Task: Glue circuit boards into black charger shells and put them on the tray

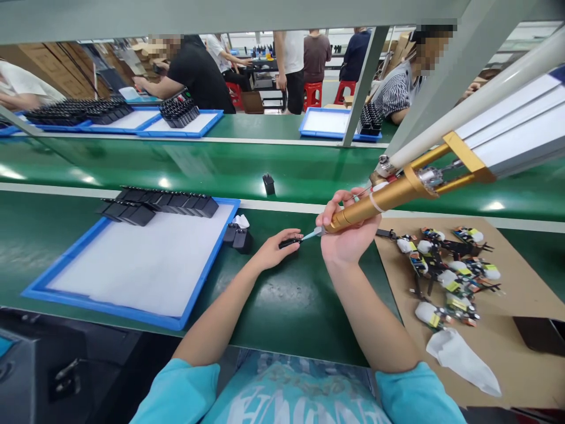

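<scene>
My right hand (350, 232) is wrapped round a gold-coloured dispensing gun (375, 206), tilted with its tip down to the left. A pale blue nozzle (312, 234) at that tip reaches to a small black part (290, 242). This part is pinched between the fingers of my left hand (274, 250); what kind it is cannot be made out. Left of that hand, black plastic housings (241, 240) stand on the green bench, with a bit of white material on top.
A blue-rimmed tray (188, 315) with rows of black housings (176, 202) lies left. One black housing (268, 184) sits on the green conveyor belt (212, 165). Several circuit boards (450, 271) and a white cloth (463, 360) lie on cardboard (521, 294) at right. Co-workers sit across the line.
</scene>
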Tool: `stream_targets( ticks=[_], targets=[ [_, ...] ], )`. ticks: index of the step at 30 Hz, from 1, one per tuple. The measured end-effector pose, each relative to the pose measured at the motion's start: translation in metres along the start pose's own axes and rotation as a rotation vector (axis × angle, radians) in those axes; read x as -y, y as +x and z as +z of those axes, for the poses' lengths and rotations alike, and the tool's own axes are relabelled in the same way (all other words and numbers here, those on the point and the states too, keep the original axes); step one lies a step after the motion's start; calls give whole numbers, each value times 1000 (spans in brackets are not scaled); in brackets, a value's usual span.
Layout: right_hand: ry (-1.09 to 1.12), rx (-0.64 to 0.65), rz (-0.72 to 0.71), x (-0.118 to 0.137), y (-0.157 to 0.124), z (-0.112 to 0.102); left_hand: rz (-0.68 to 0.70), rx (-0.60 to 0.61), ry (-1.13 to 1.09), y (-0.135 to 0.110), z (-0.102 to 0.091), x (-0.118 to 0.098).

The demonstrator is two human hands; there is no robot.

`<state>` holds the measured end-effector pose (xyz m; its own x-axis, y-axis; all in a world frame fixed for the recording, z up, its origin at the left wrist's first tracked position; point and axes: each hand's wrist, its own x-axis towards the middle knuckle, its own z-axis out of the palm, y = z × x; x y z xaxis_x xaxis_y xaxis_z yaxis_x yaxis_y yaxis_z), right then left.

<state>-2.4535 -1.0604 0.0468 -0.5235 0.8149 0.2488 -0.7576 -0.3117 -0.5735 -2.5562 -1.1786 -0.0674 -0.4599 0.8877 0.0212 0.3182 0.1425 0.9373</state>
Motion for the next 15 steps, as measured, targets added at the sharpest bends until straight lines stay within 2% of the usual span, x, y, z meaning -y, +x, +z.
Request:
stream_targets(
  ticks=[3,7,9,13,15],
  targets=[
    [-9,-4,9,1,0,0,59,-34,-36,3,8,2],
    [-27,-11,22,1,1,1,143,-188,236,1,8,0],
    [-26,-13,20,1,1,1,193,-157,382,-1,4,-3],
    [-4,-5,20,1,2,0,252,-7,606,-10,-3,-15],
    [8,-2,22,2,2,-1,240,-4,653,-14,-4,-20]
  ],
)
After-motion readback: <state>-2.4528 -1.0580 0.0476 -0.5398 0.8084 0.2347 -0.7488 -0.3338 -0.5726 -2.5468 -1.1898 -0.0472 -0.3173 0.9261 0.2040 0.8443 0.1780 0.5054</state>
